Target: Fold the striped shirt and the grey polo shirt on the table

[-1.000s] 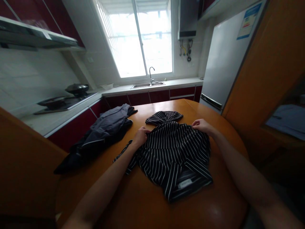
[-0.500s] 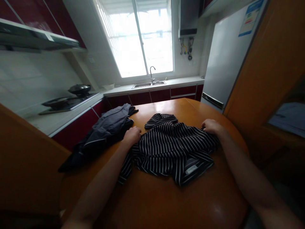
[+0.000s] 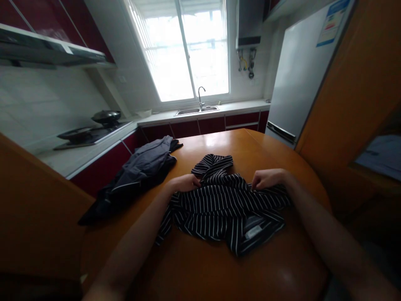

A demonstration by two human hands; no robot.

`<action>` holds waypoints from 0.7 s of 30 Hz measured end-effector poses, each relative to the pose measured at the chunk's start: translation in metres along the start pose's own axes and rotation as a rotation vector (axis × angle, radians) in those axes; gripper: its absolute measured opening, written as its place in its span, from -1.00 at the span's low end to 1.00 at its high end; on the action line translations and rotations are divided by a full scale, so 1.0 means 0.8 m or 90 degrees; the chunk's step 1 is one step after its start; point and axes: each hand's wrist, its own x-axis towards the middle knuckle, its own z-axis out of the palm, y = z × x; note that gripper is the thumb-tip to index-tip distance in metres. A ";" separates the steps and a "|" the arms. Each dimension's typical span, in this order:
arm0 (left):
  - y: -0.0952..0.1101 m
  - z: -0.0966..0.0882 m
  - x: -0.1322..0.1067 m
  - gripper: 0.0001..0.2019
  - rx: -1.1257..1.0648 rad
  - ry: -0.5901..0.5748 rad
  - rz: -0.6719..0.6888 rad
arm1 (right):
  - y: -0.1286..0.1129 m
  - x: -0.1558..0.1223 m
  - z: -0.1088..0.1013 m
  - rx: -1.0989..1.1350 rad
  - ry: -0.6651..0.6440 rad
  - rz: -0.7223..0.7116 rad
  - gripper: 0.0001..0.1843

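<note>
A black shirt with white stripes (image 3: pixel 219 205) lies crumpled on the round wooden table (image 3: pixel 203 271). Its collar opening, with a pale label inside, faces the near right, and one sleeve is folded out at the far side. My left hand (image 3: pixel 186 182) pinches the cloth along the shirt's far left edge. On the far right edge, my right hand (image 3: pixel 266 179) is closed with its fingertips on the fabric. Left of the shirt, a dark grey and black garment (image 3: pixel 138 167) with white piping rests over the table's edge, touched by neither hand.
Beyond the table runs a white counter with a sink (image 3: pixel 194 111) and tap. A stove with a lidded wok (image 3: pixel 105 117) stands at the left, a silver fridge (image 3: pixel 300 75) at the right. Wooden panels flank the table.
Both hands have moved inward, from the shirt's outer sides toward its middle. The body of the shirt has shifted slightly nearer, and its far edge is gathered differently.
</note>
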 end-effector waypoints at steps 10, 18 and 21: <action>0.048 0.042 0.083 -0.66 -0.104 0.356 -0.057 | -0.062 0.105 0.051 0.014 0.376 0.093 -0.88; 0.017 -0.022 0.196 -0.76 -0.280 0.485 -0.151 | -0.067 0.150 0.003 0.074 0.487 0.143 -0.84; -0.006 -0.094 0.234 -0.66 -0.332 0.598 -0.170 | -0.058 0.151 -0.081 0.026 0.741 0.120 -0.67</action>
